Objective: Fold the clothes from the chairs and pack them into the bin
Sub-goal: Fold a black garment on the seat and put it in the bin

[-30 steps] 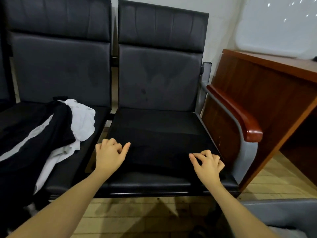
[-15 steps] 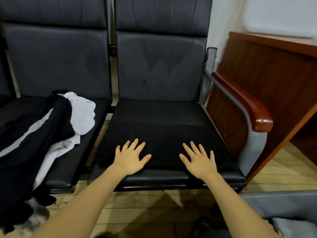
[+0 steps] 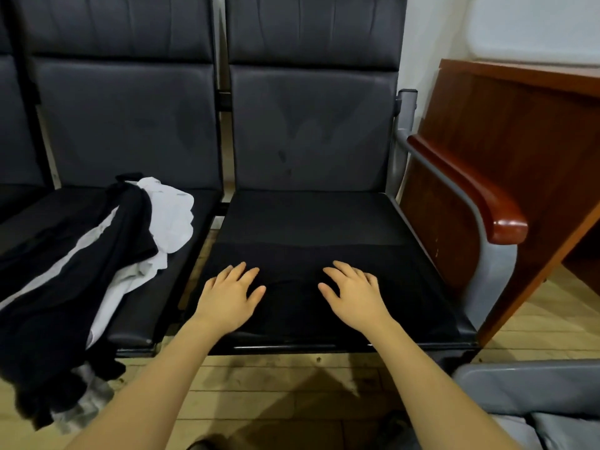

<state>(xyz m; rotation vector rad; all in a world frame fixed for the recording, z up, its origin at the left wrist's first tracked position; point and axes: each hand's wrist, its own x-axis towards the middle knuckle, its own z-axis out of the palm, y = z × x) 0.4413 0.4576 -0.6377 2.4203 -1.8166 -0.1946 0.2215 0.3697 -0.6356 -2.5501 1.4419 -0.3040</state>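
Clothes first: lying heaped at nine o'clock, a black-and-white pile (image 3: 97,254) draping over the front edge of the left chair seat (image 3: 156,306). Spreading flat across the right chair seat (image 3: 308,216) at the centre, a black garment (image 3: 308,306), hard to tell from the dark seat, long axis seemingly running three to nine. Waiting at five o'clock, the grey bin (image 3: 519,384). Pressing down on the garment's near half, left hand (image 3: 229,298) and right hand (image 3: 355,295), fingers straight and apart, gripping nothing. Judging by this, smoothing before a fold; right hand lying nearer the bin.
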